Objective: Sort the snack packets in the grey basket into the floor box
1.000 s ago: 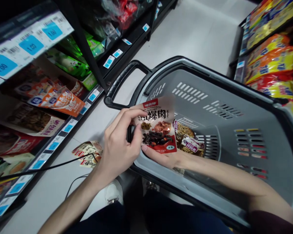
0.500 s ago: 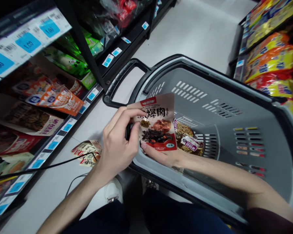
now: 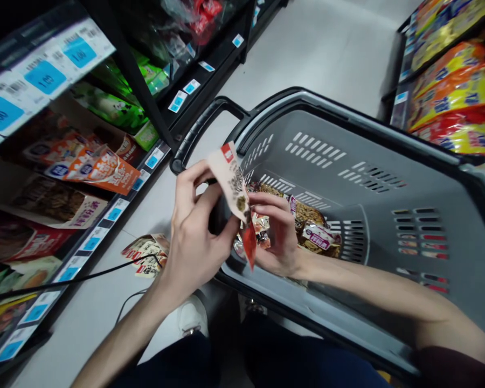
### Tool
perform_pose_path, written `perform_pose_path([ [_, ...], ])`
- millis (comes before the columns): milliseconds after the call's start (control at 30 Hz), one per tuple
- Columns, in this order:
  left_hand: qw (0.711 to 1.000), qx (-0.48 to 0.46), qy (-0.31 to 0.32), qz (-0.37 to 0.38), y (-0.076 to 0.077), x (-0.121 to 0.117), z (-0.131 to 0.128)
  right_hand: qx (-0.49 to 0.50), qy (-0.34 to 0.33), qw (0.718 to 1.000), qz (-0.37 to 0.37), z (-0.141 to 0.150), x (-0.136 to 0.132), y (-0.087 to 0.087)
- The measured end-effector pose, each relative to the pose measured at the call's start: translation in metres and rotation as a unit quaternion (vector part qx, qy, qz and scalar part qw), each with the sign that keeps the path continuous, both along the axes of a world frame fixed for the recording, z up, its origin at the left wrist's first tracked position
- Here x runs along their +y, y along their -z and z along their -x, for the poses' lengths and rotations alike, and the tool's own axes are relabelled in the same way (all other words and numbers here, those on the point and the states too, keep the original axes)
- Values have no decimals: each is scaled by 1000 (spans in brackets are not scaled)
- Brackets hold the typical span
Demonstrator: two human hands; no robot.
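A red and cream snack packet [image 3: 235, 188] stands edge-on over the near left rim of a grey shopping basket [image 3: 388, 161]. My left hand [image 3: 194, 231] pinches the packet's left side, with something dark hidden behind its fingers. Inside the basket, my right hand [image 3: 277, 234] curls round the packet's other side, fingers on it. Other snack packets [image 3: 315, 229] lie on the basket floor just beyond my right hand.
Shelves with snack bags [image 3: 101, 167] and blue price tags [image 3: 0, 110] run along the left. Yellow and orange packs [image 3: 452, 102] fill the shelf at right. A packet [image 3: 147, 253] lies on the pale floor beside a black cable [image 3: 64, 280].
The packet, held flat and face-up before, has been turned on edge. My right hand rose from under it to its far side. The view shifted slightly.
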State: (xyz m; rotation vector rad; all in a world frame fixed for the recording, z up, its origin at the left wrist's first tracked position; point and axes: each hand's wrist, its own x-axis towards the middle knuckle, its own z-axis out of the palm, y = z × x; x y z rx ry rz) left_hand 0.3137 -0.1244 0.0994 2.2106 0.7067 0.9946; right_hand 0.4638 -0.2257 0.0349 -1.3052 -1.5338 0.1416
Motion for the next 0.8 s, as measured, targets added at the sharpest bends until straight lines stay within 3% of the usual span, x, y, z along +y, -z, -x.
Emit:
perform_pose_path([
  [100,1000,10,19,-14,1,3,3,-13,-21,998,-61,-1,2,-7],
  [267,997,17,64,33,1,6,7,-44,-25,998,-28,-4,-2,-5],
  [433,994,22,75,74,3,8,9,-89,-39,993,-71,-7,-1,-5],
  [567,987,-15,127,96,5,12,12,-150,-29,982,-115,-9,0,-5],
  [667,980,-43,162,107,7,15,13,-186,-33,975,-116,-11,-1,-5],
  [800,978,-57,160,117,7,15,13,-208,-49,972,-96,-13,-2,-9],
])
